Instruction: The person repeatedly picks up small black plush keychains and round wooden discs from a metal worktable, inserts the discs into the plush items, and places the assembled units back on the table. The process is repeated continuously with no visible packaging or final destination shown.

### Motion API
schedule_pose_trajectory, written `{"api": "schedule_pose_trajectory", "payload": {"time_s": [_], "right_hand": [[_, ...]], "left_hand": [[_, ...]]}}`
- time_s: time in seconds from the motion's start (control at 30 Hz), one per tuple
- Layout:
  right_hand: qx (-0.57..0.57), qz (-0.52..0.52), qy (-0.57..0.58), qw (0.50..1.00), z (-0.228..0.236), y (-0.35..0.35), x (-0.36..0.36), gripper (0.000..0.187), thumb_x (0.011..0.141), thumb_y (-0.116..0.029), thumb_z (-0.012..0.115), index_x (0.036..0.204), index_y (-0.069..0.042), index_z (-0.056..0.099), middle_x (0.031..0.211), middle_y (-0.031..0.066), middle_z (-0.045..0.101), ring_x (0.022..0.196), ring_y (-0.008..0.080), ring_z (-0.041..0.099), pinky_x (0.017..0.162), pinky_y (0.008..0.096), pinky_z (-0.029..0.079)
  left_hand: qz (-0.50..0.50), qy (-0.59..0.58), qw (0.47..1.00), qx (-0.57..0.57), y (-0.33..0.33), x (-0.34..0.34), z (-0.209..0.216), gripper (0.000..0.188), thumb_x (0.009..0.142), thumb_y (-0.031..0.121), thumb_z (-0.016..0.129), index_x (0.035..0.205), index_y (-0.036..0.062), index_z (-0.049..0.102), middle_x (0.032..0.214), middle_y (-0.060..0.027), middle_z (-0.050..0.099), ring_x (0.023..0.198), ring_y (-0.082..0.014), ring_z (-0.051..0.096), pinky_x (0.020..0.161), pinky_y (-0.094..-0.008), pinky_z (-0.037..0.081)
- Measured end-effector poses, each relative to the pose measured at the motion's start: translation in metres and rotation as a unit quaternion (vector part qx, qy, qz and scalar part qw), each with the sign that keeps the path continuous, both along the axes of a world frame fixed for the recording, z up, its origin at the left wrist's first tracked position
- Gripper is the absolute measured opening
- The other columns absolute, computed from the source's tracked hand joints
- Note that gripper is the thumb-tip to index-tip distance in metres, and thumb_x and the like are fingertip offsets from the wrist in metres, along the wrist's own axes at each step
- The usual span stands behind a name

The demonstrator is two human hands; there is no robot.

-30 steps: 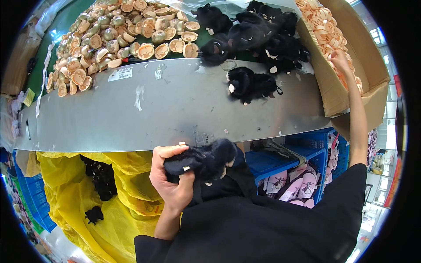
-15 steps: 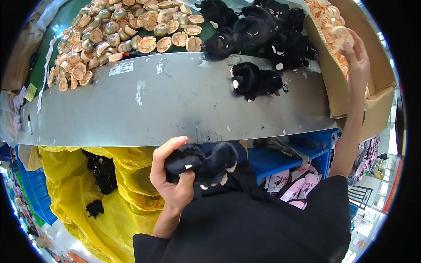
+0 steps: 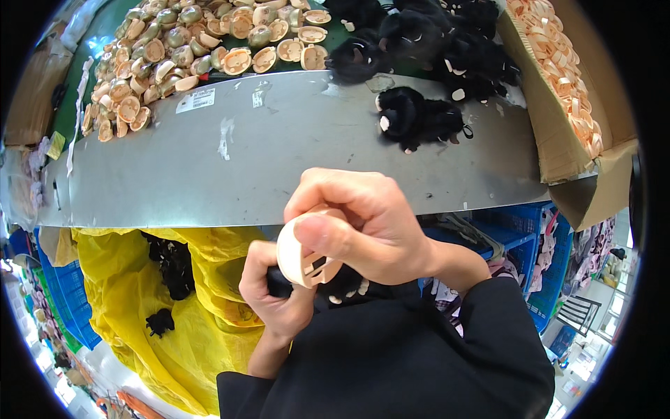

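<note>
My left hand (image 3: 277, 302) is closed around a black plush toy (image 3: 342, 285) with small pale feet, close against my body below the table's front edge. Between the thumb and fingers of my right hand (image 3: 373, 227) is a peach plastic ring-shaped piece (image 3: 289, 257) with slots in its side. This piece sits directly over the plush toy and covers much of it in the view. Whether the two touch cannot be made out.
A cardboard box (image 3: 551, 140) of peach plastic pieces (image 3: 562, 77) stands at the far right. Black plush toys (image 3: 419, 35) and a heap of peach-and-gold shell pieces (image 3: 181, 52) lie on the grey table (image 3: 279, 153). A yellow bag (image 3: 202, 349) with black items hangs below left.
My right hand has come from the box at the far right to above the plush toy, bringing a peach plastic piece. My left hand keeps its hold on the plush toy.
</note>
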State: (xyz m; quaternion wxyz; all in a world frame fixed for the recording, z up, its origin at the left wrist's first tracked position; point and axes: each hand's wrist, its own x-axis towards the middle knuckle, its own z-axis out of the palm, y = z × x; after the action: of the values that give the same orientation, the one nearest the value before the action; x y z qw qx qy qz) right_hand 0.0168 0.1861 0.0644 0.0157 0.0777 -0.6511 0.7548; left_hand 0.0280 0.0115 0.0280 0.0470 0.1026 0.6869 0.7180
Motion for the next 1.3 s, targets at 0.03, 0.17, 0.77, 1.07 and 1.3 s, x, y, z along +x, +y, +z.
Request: {"api": "schedule_pose_trajectory", "payload": {"time_s": [0.03, 0.17, 0.77, 1.07, 1.3], "right_hand": [[0.023, 0.002, -0.008, 1.0, -0.002, -0.002, -0.003, 0.02, 0.102, -0.017, 0.062, 0.099, 0.002, 0.065, 0.084, 0.0023, 0.061, 0.073, 0.0063, 0.056, 0.065, 0.0228, 0.045], [0.05, -0.03, -0.019, 0.998, -0.01, -0.007, -0.004, 0.023, 0.1, -0.021, 0.068, 0.096, 0.002, 0.067, 0.08, 0.0021, 0.064, 0.07, 0.0068, 0.058, 0.061, 0.0246, 0.047], [0.409, 0.125, 0.165, 0.889, 0.006, -0.006, -0.028, 0.036, 0.102, -0.04, 0.055, 0.104, -0.004, 0.059, 0.059, 0.0049, 0.058, 0.052, 0.023, 0.063, 0.043, 0.0348, 0.044], [0.501, 0.051, 0.294, 0.813, -0.005, -0.023, -0.03, 0.068, 0.096, -0.065, 0.048, 0.118, -0.002, 0.059, 0.056, 0.0038, 0.052, 0.045, 0.0216, 0.055, 0.043, 0.0328, 0.039], [0.496, 0.042, 0.295, 0.816, -0.021, -0.022, -0.027, 0.073, 0.097, -0.068, 0.04, 0.118, -0.003, 0.063, 0.073, 0.0042, 0.051, 0.047, 0.0179, 0.05, 0.046, 0.0317, 0.042]], "left_hand": [[-0.001, 0.006, 1.0, -0.006, 0.003, -0.003, 0.0, 0.031, 0.083, 0.002, 0.077, 0.109, 0.0024, 0.06, 0.095, -0.0009, 0.063, 0.087, -0.0071, 0.057, 0.077, -0.0213, 0.046], [0.048, -0.084, 0.995, 0.022, 0.013, -0.005, 0.009, 0.042, 0.083, 0.005, 0.077, 0.121, -0.0002, 0.059, 0.098, -0.0009, 0.063, 0.093, -0.0085, 0.058, 0.081, -0.0222, 0.047], [-0.167, -0.12, 0.979, 0.01, -0.016, -0.021, -0.017, 0.023, 0.086, 0.02, 0.074, 0.088, -0.0004, 0.064, 0.078, 0.0003, 0.062, 0.077, -0.0065, 0.055, 0.068, -0.0276, 0.047], [-0.186, -0.203, 0.959, 0.068, -0.026, -0.033, -0.007, 0.021, 0.08, 0.016, 0.072, 0.092, 0.0009, 0.063, 0.081, -0.002, 0.063, 0.08, -0.0105, 0.061, 0.07, -0.0288, 0.049], [-0.273, -0.146, 0.951, 0.009, -0.031, -0.049, -0.01, 0.024, 0.077, 0.012, 0.071, 0.096, 0.0012, 0.063, 0.086, -0.0036, 0.065, 0.084, -0.0128, 0.063, 0.073, -0.0291, 0.05]]}}
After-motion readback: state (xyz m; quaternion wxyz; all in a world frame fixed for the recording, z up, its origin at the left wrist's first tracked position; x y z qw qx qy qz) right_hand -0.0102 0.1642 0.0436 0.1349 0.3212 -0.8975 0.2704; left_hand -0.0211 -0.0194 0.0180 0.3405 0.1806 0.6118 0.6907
